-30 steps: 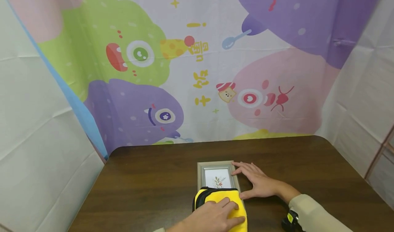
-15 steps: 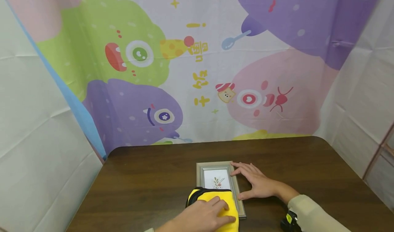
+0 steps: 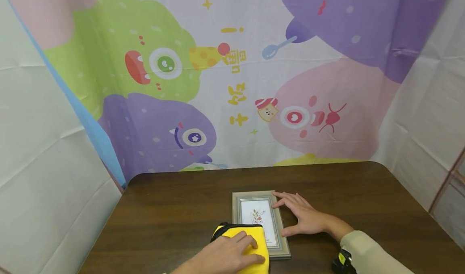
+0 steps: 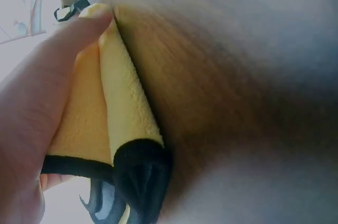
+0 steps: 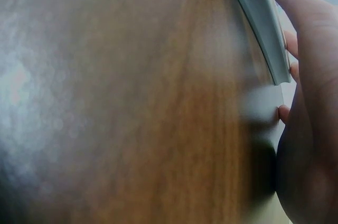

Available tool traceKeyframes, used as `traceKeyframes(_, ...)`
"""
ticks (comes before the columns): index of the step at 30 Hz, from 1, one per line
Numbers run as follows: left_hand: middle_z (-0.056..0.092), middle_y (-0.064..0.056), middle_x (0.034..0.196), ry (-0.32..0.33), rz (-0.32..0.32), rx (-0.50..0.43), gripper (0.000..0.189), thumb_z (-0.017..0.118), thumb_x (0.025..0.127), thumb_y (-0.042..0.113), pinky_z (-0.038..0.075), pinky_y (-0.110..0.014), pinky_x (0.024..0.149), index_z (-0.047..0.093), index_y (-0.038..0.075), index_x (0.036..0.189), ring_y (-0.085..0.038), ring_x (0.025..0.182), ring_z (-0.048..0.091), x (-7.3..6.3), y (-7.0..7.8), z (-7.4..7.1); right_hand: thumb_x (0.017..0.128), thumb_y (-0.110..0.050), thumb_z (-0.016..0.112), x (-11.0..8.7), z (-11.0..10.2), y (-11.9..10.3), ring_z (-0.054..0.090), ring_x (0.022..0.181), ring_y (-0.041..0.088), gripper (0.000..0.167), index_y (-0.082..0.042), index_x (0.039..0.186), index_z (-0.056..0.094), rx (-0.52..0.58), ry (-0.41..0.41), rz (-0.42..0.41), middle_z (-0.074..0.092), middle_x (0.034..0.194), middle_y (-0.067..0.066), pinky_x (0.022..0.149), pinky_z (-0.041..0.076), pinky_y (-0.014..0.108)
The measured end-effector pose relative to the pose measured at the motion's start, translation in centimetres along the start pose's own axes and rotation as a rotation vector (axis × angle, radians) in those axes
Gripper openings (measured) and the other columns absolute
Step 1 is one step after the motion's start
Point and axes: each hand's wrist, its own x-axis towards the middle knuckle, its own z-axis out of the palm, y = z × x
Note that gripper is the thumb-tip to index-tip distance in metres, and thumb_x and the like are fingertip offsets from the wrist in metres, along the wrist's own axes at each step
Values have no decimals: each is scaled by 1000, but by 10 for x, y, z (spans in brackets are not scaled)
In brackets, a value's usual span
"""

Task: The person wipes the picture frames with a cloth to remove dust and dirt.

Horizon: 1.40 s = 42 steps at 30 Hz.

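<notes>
While the wood table (image 3: 163,217) carries everything, the picture frame (image 3: 258,215) lies flat just left of the right hand (image 3: 305,216); yellow cloth (image 3: 259,236) covers its near-left corner, under the left hand (image 3: 225,254). Right: spread wide, thumb and fingertips touching frame's right edge. Left: fingers bent, holding cloth.

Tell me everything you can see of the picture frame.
The picture frame is rectangular, greyish beige with a stepped moulding that looks like painted wood or plastic. Inside is a white print of a leafy sprig with a reddish flower; the lettering below is too small to read. It lies flat, face up, on the dark brown table. The right hand touches its right edge; the yellow cloth hides its near left corner.
</notes>
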Motion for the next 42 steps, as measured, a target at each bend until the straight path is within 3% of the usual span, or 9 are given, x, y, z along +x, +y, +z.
traceKeyframes(8,70,8,125,90,13,35,34,63,113,53,38,0,80,72,30,138,-3,105,62,-2,2,5,94,-47,90,0,1,0,26,168,58,70,-26,153,57,-11,-1,5,31,185,18,123,5,95)
traceKeyframes(12,68,10,118,83,3,27,30,68,112,51,30,0,76,73,30,133,0,96,56,-3,2,2,93,-47,90,1,1,0,27,168,59,71,-25,152,58,-4,2,1,32,185,19,123,6,95)
traceKeyframes(19,70,10,113,86,-20,8,28,83,104,40,39,1,79,78,27,129,2,89,54,-12,0,-3,93,-48,90,1,1,-1,28,168,59,71,-23,152,58,-14,9,-6,33,184,19,123,6,94)
traceKeyframes(28,70,11,122,63,-61,-92,37,72,108,53,39,3,85,76,30,137,3,94,55,-23,-3,-2,93,-48,90,0,1,-1,26,168,58,72,-24,152,58,-11,6,2,32,184,19,123,6,94)
traceKeyframes(35,71,10,130,48,-91,-187,42,62,111,56,50,-8,93,74,33,143,-2,107,62,-28,-7,-5,93,-47,90,-1,0,-1,25,168,58,72,-23,152,58,-8,5,2,31,185,19,123,5,94)
traceKeyframes(39,73,9,127,121,-129,-208,37,58,114,51,49,-8,88,78,30,137,-4,105,64,-29,-11,-5,93,-47,90,0,0,-1,26,168,58,72,-22,152,58,-14,7,-4,31,185,19,123,5,95)
traceKeyframes(42,73,9,123,217,-145,-125,27,66,112,42,41,-2,77,81,28,129,-4,100,62,-29,-14,0,93,-47,90,0,0,-1,27,167,59,72,-22,152,58,-15,8,-10,32,185,20,123,5,95)
